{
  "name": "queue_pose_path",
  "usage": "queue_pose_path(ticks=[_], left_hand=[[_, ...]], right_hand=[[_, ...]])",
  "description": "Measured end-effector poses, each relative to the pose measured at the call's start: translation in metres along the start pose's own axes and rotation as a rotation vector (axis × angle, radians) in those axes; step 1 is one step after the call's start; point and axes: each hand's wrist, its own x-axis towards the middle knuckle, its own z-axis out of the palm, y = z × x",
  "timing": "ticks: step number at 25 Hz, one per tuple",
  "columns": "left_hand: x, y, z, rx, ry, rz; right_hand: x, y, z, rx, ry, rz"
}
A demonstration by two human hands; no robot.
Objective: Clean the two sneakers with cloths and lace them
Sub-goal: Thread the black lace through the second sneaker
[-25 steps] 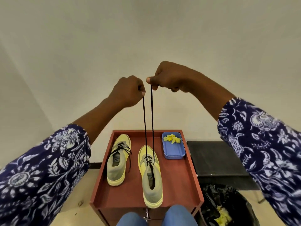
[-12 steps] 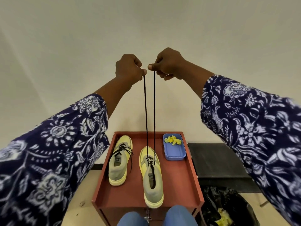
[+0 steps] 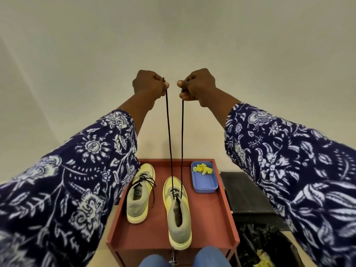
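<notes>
Two yellow-and-grey sneakers stand on a red tray table [image 3: 215,218]. The left sneaker [image 3: 138,197] carries a black lace, loosely threaded. The right sneaker [image 3: 178,214] has a black lace [image 3: 169,135] through its lowest eyelets only, and both ends run straight up, taut. My left hand [image 3: 148,85] pinches the left end and my right hand [image 3: 196,84] pinches the right end, both held high above the shoe and slightly apart.
A blue tray [image 3: 205,184] with crumpled yellow cloths [image 3: 202,168] sits at the table's far right. A black bench [image 3: 246,193] stands to the right, with a black bin bag [image 3: 265,245] in front of it. My knees [image 3: 185,257] touch the table's near edge.
Both hands rose with the lace ends over the last second, then drew a little apart, so the two strands now hang separated.
</notes>
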Motion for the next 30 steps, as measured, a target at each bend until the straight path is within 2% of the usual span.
queue_pose_path(ticks=[8, 18, 30], left_hand=[[-0.003, 0.009, 0.006, 0.042, -0.046, 0.040], [-0.006, 0.006, 0.010, 0.030, -0.066, 0.050], [-0.006, 0.008, 0.011, 0.029, -0.042, 0.054]], right_hand=[[-0.008, -0.005, 0.003, -0.035, -0.039, -0.064], [-0.011, 0.003, 0.001, 0.110, -0.067, -0.028], [-0.013, -0.003, -0.002, 0.012, -0.049, -0.081]])
